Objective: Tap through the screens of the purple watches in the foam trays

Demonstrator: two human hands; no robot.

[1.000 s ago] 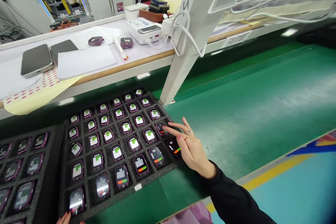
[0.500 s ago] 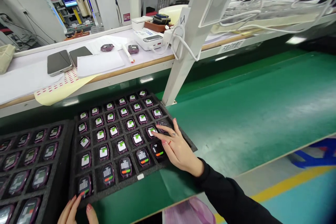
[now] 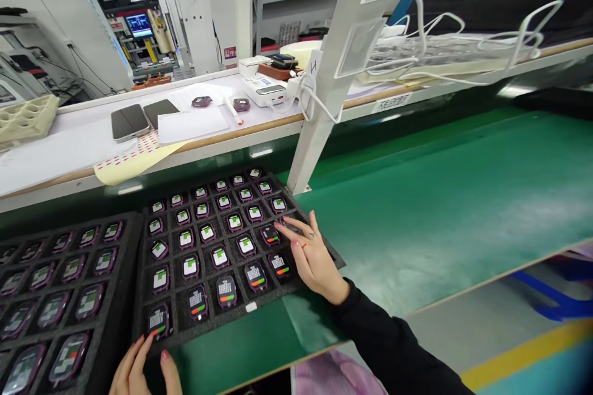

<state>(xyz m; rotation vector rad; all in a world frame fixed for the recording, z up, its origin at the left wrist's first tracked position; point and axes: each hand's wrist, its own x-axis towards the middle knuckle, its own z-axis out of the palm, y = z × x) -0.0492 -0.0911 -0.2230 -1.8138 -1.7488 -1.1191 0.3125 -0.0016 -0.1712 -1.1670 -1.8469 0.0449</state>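
We locate the watch under attention (image 3: 270, 234) in a pocket of the black foam tray (image 3: 227, 316), one row behind the near row; its screen is dark with an orange patch. We find the right hand (image 3: 317, 262) extended over the tray's right side, grasping nothing, a fingertip at that watch's upper right edge; we cannot confirm contact. We note the left hand (image 3: 143, 373) at the near left corner, thumb and fingers spread and clasping nothing, a fingertip at the lower edge of the corner watch (image 3: 159, 321). To the left we see a second foam tray (image 3: 121, 287) of watches. Both trays lie on the green bench (image 3: 445, 197). Behind, a white post (image 3: 319, 105) stands before a shelf carrying papers (image 3: 192, 125) and a marker (image 3: 234, 111).
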